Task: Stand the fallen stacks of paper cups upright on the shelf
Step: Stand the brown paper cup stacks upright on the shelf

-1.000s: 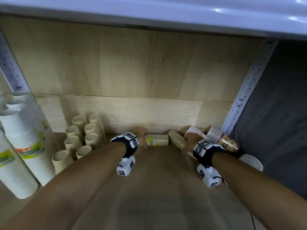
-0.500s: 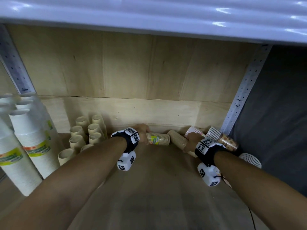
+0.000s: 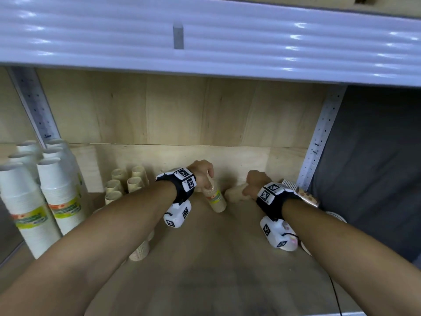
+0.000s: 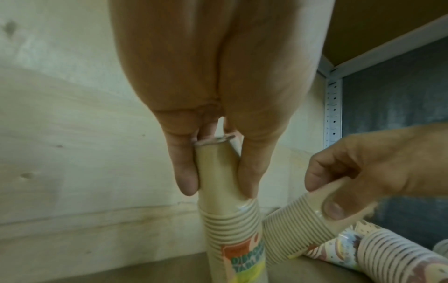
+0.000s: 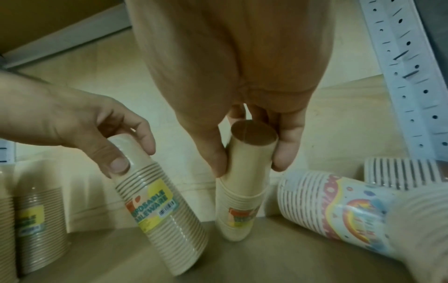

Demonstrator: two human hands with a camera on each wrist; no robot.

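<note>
Both beige stacks (image 5: 160,206) now tilted up, each hand's grip grasping its top.

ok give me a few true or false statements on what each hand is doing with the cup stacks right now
1. The left hand grips a tan cup stack by its narrow end. True.
2. The right hand is empty. False: it grips a second tan stack.
3. Patterned cup stacks lie on their sides at the right. True.
4. The tall white stacks at far left have fallen over. False: they stand upright.
5. The left hand's stack stands perfectly upright. False: it is tilted.
</note>
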